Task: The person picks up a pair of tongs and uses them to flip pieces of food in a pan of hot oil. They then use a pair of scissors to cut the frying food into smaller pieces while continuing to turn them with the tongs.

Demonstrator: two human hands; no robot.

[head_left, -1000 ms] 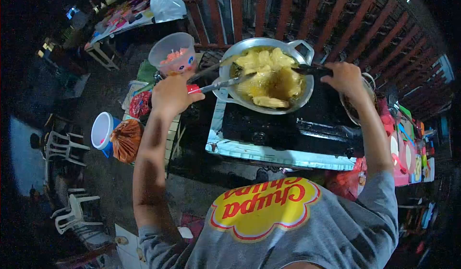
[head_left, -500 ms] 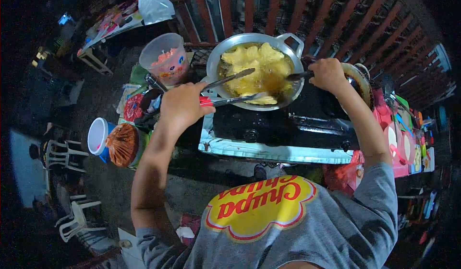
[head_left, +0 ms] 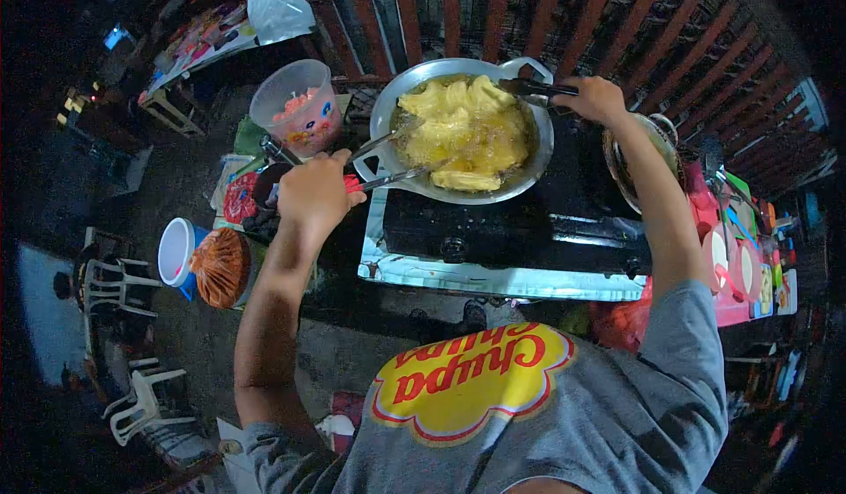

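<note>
A wide metal pan [head_left: 379,122] of bubbling oil sits on the black stove [head_left: 511,234], with several yellow battered pieces [head_left: 467,179] frying in it. My left hand [head_left: 315,196] is closed round metal tongs [head_left: 388,178] with red on the grip; their two arms are spread and reach over the pan's left side, tips at the food. My right hand [head_left: 594,100] grips a dark-handled utensil [head_left: 533,89] at the pan's upper right rim; its working end is hard to make out.
Left of the pan stands a clear tub [head_left: 295,106] with pinkish contents. Further left are a white-and-blue bucket [head_left: 176,252] and an orange-brown bag [head_left: 220,267]. A second pan [head_left: 627,185] stands right of the stove, beside a pink-covered table [head_left: 733,311]. Wooden slats [head_left: 451,18] rise behind.
My right hand has moved up and slightly left, lifting its utensil from the oil to the upper rim. My left hand and the tongs have shifted left, with the tips lower into the pan.
</note>
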